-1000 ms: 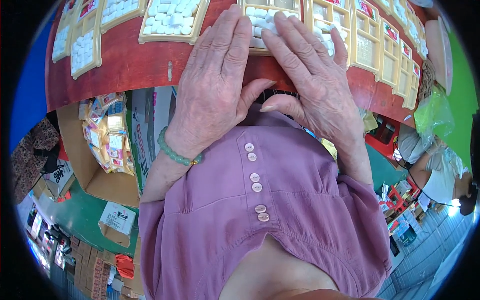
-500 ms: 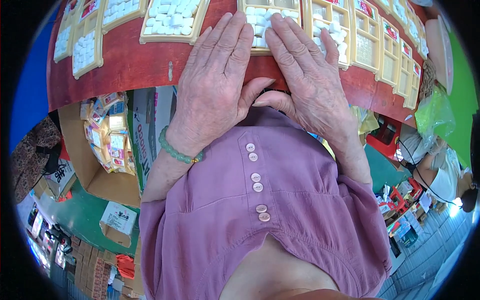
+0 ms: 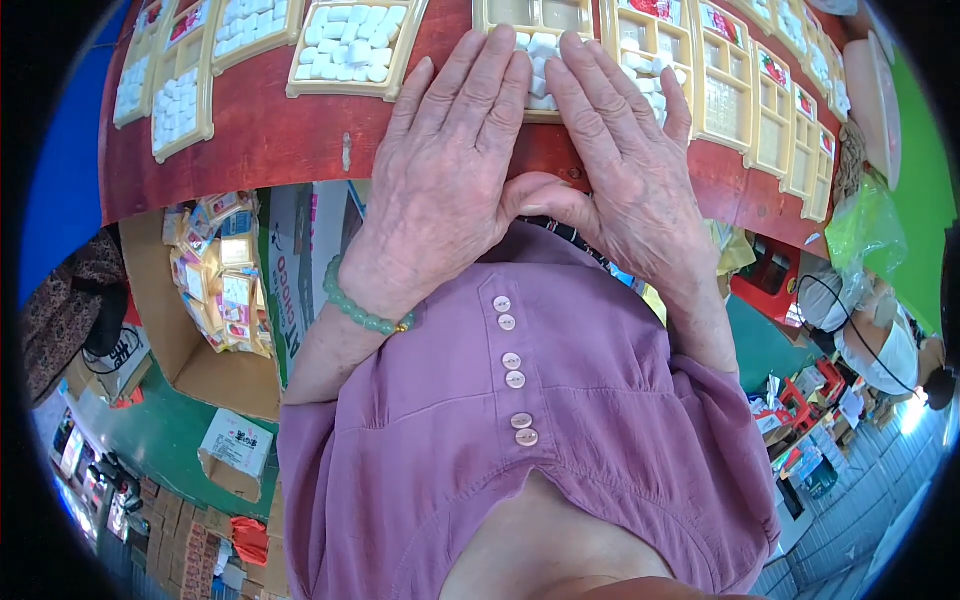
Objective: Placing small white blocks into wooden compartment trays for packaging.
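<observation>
My left hand (image 3: 450,165) lies flat, palm down, on the red table (image 3: 250,140), fingers spread and reaching the front rim of a cream tray (image 3: 500,15) that holds small white blocks (image 3: 540,45). A green bead bracelet (image 3: 362,308) circles that wrist. My right hand (image 3: 630,165) lies flat beside it, fingers over the same tray's white blocks, thumbs almost touching. Neither hand grips anything.
More cream trays run along the table: one full of white blocks (image 3: 350,45) to the left, others at far left (image 3: 180,100), and several compartment trays (image 3: 730,90) to the right. An open cardboard box of packets (image 3: 215,290) stands below left. A green bag (image 3: 865,225) sits right.
Both hands have slid slightly forward over the tray; otherwise they stay flat side by side.
</observation>
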{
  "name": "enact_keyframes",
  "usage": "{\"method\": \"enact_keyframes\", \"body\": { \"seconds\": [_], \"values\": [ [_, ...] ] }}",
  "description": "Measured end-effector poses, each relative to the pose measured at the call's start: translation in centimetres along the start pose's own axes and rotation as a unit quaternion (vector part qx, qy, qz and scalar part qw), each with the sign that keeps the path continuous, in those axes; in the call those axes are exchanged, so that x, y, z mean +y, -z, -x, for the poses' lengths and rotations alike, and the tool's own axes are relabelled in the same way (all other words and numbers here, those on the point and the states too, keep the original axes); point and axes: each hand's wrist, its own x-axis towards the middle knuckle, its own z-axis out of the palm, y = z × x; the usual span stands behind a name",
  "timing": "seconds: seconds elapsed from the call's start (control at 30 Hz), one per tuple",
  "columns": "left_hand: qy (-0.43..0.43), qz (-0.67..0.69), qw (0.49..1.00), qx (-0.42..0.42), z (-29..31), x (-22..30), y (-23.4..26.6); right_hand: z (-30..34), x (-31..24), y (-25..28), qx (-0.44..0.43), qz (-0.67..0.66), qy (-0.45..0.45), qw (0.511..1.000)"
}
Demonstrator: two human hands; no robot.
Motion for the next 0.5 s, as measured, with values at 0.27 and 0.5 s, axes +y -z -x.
{"method": "enact_keyframes", "body": {
  "seconds": [0.27,0.5],
  "values": [
    [-0.001,-0.051,0.999,-0.007,0.28,-0.54,-0.53,0.02,0.15,-0.38,-0.017,0.022,-0.01,1.0],
    [-0.002,-0.064,0.998,-0.017,0.17,-0.26,-0.39,-0.4,-0.06,-0.56,0.004,-0.012,-0.002,1.0]
  ]
}}
